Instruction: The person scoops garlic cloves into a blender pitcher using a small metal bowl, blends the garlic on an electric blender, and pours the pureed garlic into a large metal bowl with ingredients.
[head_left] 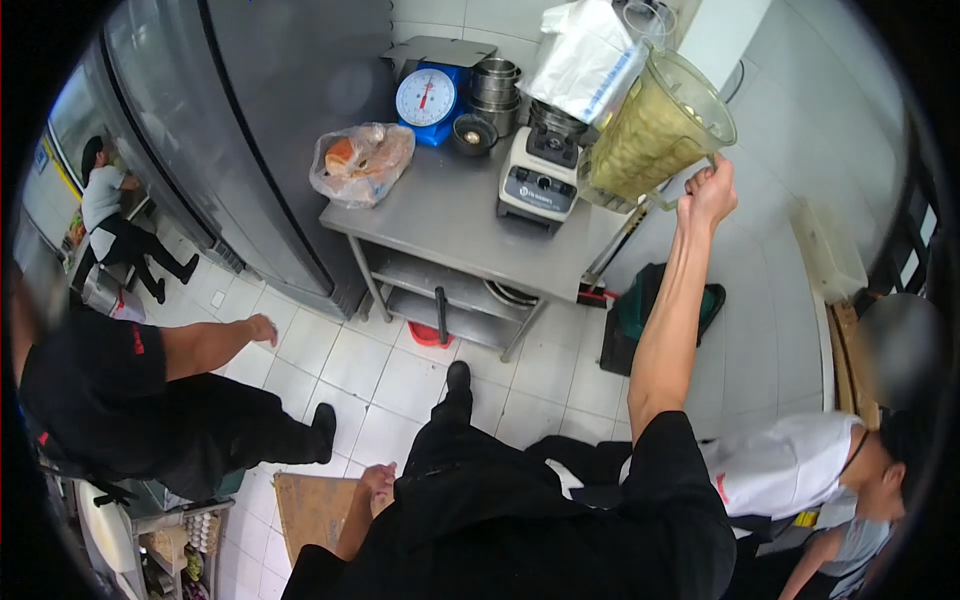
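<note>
My right hand (708,190) is closed round the handle of a clear blender jug (655,130) that holds pale green-yellow contents. The jug is raised and tilted, to the right of the blender base (540,180) on the steel table (450,220). Down by my side, my left hand (378,482) hangs low near a brown cardboard sheet (310,510); its fingers look loosely apart and hold nothing that I can see. Behind the base, a white plastic bag (575,60) stands partly behind the jug.
On the table are a blue scale (428,100), a bag of bread (362,165) and metal pots (494,95). A tall steel fridge (290,120) is at the left. People stand left, far left and lower right. A dark green bin (650,310) is on the floor.
</note>
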